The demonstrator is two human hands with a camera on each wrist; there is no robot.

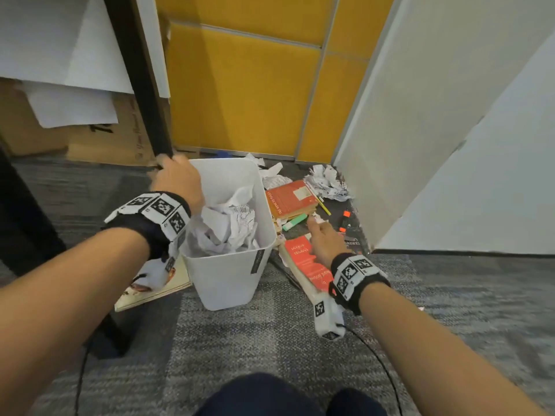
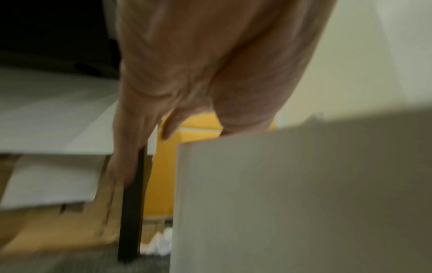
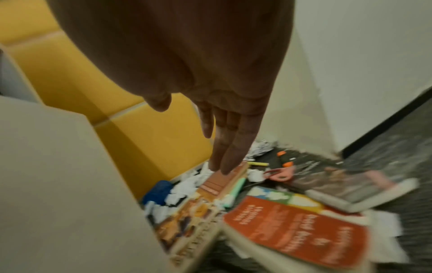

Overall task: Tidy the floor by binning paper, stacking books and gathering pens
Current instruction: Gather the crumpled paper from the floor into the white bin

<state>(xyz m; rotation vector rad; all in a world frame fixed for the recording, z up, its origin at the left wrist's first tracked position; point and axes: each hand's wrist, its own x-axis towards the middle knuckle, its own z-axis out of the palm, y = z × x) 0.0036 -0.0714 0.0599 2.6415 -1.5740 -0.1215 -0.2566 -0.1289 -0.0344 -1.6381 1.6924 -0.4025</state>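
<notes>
A white bin (image 1: 228, 274) stands on the carpet with crumpled paper (image 1: 228, 226) inside. My left hand (image 1: 175, 178) is at its far left corner, fingers straight against a black table leg (image 2: 131, 212), holding nothing. My right hand (image 1: 321, 235) reaches over a red book (image 1: 304, 262), its straight fingers pointing at a small paper scrap (image 1: 318, 219) beside a green highlighter (image 1: 295, 221). An orange book (image 1: 291, 198) lies just beyond. In the right wrist view the right hand (image 3: 224, 147) hovers above that orange book (image 3: 224, 182), empty.
More crumpled paper (image 1: 327, 181), a yellow pen (image 1: 324, 207) and orange-capped markers (image 1: 346, 213) lie by the white partition. A dark book (image 3: 350, 186) and scissors (image 3: 280, 174) sit right of the red book. An illustrated book (image 1: 156, 292) lies left of the bin. Cardboard boxes (image 1: 105, 139) stand behind the leg.
</notes>
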